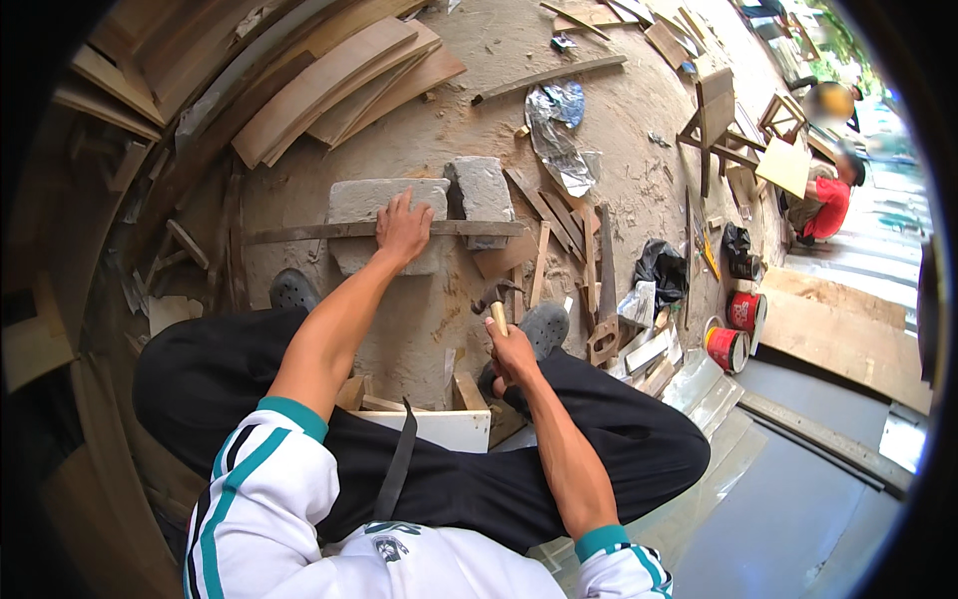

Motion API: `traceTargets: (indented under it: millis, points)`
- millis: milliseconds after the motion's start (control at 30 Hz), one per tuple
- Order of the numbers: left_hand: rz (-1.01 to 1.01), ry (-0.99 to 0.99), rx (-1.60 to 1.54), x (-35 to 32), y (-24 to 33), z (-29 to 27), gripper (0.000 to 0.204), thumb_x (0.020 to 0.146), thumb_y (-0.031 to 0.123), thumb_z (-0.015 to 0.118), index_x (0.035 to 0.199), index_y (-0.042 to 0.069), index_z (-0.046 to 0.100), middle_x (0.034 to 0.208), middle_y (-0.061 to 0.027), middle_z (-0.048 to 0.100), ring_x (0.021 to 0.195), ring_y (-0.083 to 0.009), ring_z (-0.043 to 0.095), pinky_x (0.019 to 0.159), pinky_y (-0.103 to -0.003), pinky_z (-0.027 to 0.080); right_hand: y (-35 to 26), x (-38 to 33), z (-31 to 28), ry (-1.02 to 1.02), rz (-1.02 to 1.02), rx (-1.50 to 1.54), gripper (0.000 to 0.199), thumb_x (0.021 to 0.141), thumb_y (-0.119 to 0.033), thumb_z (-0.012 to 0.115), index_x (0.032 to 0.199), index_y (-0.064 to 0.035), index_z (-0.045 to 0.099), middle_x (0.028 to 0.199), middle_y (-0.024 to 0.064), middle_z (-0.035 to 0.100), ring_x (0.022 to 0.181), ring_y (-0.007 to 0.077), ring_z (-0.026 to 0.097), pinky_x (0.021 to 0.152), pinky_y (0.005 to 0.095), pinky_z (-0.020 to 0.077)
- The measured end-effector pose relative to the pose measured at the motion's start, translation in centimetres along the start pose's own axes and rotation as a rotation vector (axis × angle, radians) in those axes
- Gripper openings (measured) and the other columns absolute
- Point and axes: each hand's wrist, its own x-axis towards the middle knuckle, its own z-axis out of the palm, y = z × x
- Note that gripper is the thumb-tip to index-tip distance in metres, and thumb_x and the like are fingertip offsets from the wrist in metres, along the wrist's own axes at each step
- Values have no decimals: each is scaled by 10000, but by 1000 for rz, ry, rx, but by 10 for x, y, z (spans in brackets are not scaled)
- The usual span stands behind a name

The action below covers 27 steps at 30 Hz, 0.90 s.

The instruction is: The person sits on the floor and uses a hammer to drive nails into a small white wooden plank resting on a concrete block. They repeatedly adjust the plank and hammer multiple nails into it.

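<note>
A long, narrow wooden strip (319, 232) lies crosswise in front of me on two pale concrete blocks, a wide left block (351, 200) and a right block (479, 188). Over the strip's middle, my left hand (403, 228) is closed, its fingers reaching across to the left block and holding the strip against it. My right hand (514, 354) grips a hammer (498, 311) by its light wooden handle. The dark hammer head is raised near my right shoe, apart from the strip. Part of the handle is hidden inside my fist.
A handsaw (605, 334) lies among wood scraps to the right. Beyond it are a black plastic bag (661, 272) and red cans (727, 348). Curved boards (329, 95) are stacked at the far left. Near a wooden chair (711, 125), a person in red (830, 208) crouches.
</note>
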Motion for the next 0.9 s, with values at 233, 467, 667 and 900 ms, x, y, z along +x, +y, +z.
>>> traceTargets:
  millis: [233, 467, 667, 900]
  points:
    - [-136, 341, -41, 27, -6, 33, 502, 941, 452, 443, 1311, 120, 518, 1484, -137, 345, 1409, -296, 228, 1136, -529, 87, -7, 18, 16, 561, -854, -75, 272, 891, -250, 657, 978, -9, 565, 572, 57, 558, 467, 197, 546, 488, 347, 412]
    - [-278, 305, 11, 34, 4, 30, 600, 900, 510, 455, 1392, 166, 456, 1522, -111, 304, 1440, -287, 176, 1152, -533, 13, -11, 61, 45, 267, -352, 125, 340, 872, -246, 688, 689, -25, 507, 497, -17, 430, 435, 88, 452, 416, 277, 336]
    - [-294, 253, 106, 36, 2, 29, 573, 905, 420, 447, 1431, 194, 413, 1546, -95, 268, 1453, -281, 146, 1154, -529, 4, -34, 70, 48, 419, -624, -61, 344, 860, -320, 678, 817, 20, 640, 650, 194, 612, 594, 353, 593, 577, 400, 454]
    - [-263, 251, 121, 39, 4, 32, 556, 900, 383, 449, 1425, 204, 412, 1551, -85, 255, 1451, -293, 146, 1147, -551, 18, -54, 81, 58, 413, -496, -228, 286, 855, -224, 631, 724, 28, 599, 567, 185, 568, 562, 363, 602, 528, 421, 445]
